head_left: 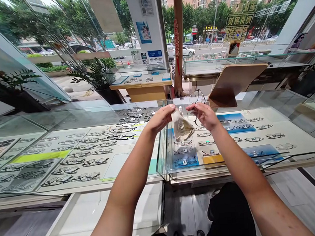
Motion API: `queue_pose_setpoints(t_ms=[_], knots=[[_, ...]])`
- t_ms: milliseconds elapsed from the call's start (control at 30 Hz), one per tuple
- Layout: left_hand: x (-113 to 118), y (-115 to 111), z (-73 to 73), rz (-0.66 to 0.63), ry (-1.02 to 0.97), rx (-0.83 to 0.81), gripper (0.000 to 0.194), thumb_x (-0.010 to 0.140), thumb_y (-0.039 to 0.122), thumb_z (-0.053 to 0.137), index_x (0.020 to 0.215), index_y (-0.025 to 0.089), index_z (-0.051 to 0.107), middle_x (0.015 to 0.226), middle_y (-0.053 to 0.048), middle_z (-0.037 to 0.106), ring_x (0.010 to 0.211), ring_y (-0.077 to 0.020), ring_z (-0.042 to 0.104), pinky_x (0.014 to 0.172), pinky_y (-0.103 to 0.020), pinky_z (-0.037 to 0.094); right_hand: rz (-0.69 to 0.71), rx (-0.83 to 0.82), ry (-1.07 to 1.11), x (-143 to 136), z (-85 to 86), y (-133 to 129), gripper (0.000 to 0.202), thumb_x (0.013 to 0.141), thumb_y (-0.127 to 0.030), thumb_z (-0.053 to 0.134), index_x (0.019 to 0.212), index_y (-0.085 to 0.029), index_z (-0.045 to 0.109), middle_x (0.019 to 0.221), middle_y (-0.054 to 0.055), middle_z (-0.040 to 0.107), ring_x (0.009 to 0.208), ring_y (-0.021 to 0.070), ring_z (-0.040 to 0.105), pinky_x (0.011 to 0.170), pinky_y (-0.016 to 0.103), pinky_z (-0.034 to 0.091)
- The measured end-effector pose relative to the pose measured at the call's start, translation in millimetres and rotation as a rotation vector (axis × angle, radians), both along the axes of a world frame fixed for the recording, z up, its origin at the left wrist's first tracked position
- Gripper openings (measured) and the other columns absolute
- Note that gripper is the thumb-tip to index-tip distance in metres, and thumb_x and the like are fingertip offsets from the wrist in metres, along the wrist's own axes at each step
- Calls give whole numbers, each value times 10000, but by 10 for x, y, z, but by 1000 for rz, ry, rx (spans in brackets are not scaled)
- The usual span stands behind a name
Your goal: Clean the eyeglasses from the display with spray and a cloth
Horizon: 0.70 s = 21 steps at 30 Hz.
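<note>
My left hand [162, 118] pinches the top corner of a pale, crumpled cleaning cloth [182, 127], which hangs down above the glass counter. A short way to the right, my right hand [205, 116] has its fingers closed on a pair of thin-framed eyeglasses [197, 96]. The glasses stand on end, one lens above my fingers and the other below them. Cloth and glasses are close together; whether they touch I cannot tell. Just behind the cloth shows the white cap of a small bottle [180, 109].
Glass display cases [138, 167] hold rows of eyeglasses on both sides. A tilted brown-backed mirror or board [239, 82] stands on the right case. Below left, a white drawer [80, 210] is pulled out. Potted plants [99, 78] and a small display table [146, 85] stand by the windows.
</note>
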<state>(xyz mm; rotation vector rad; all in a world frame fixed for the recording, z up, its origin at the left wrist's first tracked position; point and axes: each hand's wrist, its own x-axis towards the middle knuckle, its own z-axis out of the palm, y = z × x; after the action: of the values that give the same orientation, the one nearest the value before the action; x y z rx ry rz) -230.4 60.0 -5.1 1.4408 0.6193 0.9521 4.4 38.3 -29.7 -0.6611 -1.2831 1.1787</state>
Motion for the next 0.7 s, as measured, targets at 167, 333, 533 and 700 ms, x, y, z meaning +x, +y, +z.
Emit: queue_pose_setpoints(t_ms=[167, 333, 533, 700], knots=[[4, -71, 47, -8, -14, 25, 517, 901, 674, 802, 894, 207, 579, 892, -14, 576, 793, -150, 583, 771, -308, 538, 137, -3, 36, -156, -25, -77, 278, 884, -580, 851, 903, -303, 867, 1174, 19, 844, 1169, 219, 734, 1061, 364, 552], [51, -159, 85, -21, 18, 162, 591, 870, 766, 802, 901, 198, 638, 930, -26, 607, 839, -158, 573, 812, -311, 533, 80, -13, 34, -205, -58, -83, 323, 866, -616, 858, 941, -303, 861, 1127, 25, 835, 1102, 219, 741, 1040, 361, 569], [202, -247, 45, 81, 43, 445, 553, 1000, 731, 645, 838, 203, 630, 971, -66, 686, 968, -230, 634, 942, -372, 514, -49, -71, 114, -271, -65, -113, 381, 811, -638, 887, 982, -299, 861, 977, 11, 826, 877, 194, 730, 854, 333, 599], [339, -311, -108, 335, 64, 432, 435, 1004, 645, 670, 927, 223, 594, 942, -50, 666, 892, -202, 623, 819, -323, 500, -115, -54, 91, -319, -109, -127, 369, 804, -632, 881, 939, -289, 859, 1064, 28, 844, 1002, 248, 762, 924, 386, 610]])
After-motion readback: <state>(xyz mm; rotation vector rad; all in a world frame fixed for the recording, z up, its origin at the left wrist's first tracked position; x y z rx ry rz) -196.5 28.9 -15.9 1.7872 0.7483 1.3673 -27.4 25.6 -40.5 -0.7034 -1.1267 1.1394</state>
